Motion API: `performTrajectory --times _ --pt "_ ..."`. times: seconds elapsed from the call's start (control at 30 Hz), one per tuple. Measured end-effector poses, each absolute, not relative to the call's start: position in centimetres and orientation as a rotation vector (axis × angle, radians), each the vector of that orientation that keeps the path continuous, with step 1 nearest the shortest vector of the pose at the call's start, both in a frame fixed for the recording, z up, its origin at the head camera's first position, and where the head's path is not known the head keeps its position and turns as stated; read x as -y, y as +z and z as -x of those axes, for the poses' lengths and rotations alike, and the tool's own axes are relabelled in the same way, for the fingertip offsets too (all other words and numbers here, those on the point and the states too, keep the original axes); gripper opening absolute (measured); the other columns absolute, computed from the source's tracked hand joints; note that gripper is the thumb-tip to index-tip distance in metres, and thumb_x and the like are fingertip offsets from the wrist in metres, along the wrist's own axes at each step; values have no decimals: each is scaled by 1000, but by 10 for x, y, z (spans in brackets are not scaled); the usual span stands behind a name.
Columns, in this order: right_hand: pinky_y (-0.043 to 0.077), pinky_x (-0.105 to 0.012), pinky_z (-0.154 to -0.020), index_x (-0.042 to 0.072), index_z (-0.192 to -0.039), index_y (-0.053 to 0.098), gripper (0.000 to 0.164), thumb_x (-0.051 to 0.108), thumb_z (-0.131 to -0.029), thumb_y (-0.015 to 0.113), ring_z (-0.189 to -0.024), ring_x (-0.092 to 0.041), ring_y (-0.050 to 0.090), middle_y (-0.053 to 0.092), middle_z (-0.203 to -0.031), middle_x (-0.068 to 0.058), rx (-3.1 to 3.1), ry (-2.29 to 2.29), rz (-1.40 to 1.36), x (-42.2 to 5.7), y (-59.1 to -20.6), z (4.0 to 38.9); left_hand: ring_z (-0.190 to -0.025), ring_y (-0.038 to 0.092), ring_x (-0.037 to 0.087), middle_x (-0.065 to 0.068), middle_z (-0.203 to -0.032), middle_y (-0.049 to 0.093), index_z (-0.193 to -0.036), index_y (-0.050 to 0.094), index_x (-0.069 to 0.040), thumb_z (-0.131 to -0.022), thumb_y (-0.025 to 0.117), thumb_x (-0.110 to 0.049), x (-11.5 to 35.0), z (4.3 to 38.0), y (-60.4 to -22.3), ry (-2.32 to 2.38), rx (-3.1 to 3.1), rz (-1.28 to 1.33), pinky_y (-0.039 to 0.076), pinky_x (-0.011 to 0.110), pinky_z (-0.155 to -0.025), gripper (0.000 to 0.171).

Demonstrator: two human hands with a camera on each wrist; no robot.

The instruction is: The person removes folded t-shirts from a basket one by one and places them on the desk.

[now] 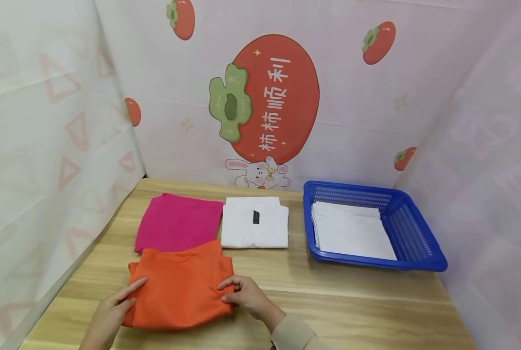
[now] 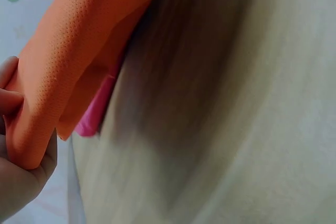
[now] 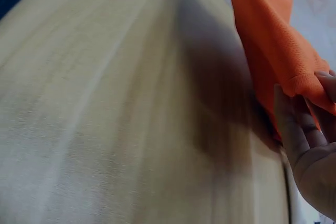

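Between my two hands is a folded orange shirt (image 1: 179, 289), its neckline toward the far side. My left hand (image 1: 111, 311) grips its left edge; in the left wrist view the fingers (image 2: 9, 100) and thumb pinch the folded fabric. At the right edge my right hand (image 1: 249, 296) pinches the cloth, with some fingers (image 3: 294, 124) underneath in the right wrist view. The shirt's near part looks lifted off the table, casting a shadow. Just beyond it lies a folded magenta garment (image 1: 179, 221), its near edge partly covered by the orange one.
A folded white shirt (image 1: 238, 228) with a dark label lies right of the magenta garment. Farther right stands a blue plastic basket (image 1: 418, 267) holding folded white cloth (image 1: 352, 231). The wooden table (image 1: 352, 306) is enclosed by printed fabric walls (image 1: 352, 121) at the back and sides.
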State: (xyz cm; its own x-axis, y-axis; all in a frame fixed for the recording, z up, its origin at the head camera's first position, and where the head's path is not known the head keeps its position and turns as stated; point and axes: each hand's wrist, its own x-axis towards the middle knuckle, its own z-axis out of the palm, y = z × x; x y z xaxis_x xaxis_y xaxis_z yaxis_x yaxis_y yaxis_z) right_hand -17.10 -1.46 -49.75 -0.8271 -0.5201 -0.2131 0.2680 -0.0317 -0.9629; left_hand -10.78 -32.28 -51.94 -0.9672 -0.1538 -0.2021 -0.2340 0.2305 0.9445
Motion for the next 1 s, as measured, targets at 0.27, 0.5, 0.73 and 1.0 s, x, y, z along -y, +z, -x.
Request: performTrajectory --times 0.27,0.5,0.73,1.0 --pt "46 -21 -52 -8 -89 60 21 -13 -69 60 -58 -9 52 52 -61 -1 -1757 -1843 307 27 -522 165 -105 34 -8 -14 -116 43 -125 47 -11 -83 53 -10 322 91 -501 1721 -2477 485 33 8 -73 42" --pt "49 -31 -49 -4 -88 61 20 -12 -70 61 -58 -14 57 58 -65 -7 -1762 -1753 346 33 -530 163 -117 27 35 24 -130 31 -126 44 -11 -82 49 -8 328 87 -491 1398 -2507 565 33 34 -87 45" --pt "49 -36 -48 1 -89 62 21 -11 -72 60 -48 -13 54 50 -57 -1 -1753 -1598 357 34 -531 159 -115 28 40 28 -129 30 -122 50 -11 -81 48 -12 339 85 -501 1276 -2512 563 30 44 -86 41" --pt "49 -35 -48 4 -87 62 20 -10 -72 60 -52 -17 56 52 -58 -3 -1787 -1534 305 33 -533 157 -114 27 42 31 -129 27 -118 51 -1 -85 47 -20 343 87 -516 1330 -2419 578 30 45 -85 39"
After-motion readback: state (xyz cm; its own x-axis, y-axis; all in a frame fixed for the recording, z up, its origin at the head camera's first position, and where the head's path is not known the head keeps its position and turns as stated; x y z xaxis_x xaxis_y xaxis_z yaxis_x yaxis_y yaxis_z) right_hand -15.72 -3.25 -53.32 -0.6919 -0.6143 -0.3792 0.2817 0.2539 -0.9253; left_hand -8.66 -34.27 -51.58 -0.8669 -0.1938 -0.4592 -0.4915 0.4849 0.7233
